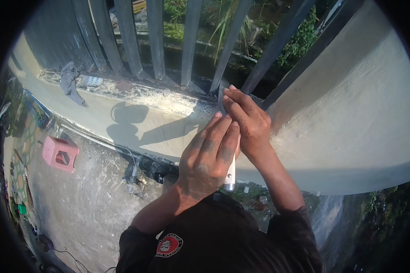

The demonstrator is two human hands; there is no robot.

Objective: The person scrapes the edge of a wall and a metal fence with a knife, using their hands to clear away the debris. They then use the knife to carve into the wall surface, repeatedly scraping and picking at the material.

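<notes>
A bladed tool with a white handle and a metal end cap lies between my hands. Its flat grey blade points up toward the foot of the metal bars. My left hand, smeared with grey dirt, closes over the handle from the left. On the right, my right hand is curled around the upper part of the tool, its fingertips near the blade. Both palms are hidden, so the exact grip does not show. Just beneath the hands is the pale wall ledge.
A grey rag and a white crumpled wrapper lie on the ledge at left. A pink stool stands on the concrete floor. To the right rises a pale curved wall. Plants grow behind the bars.
</notes>
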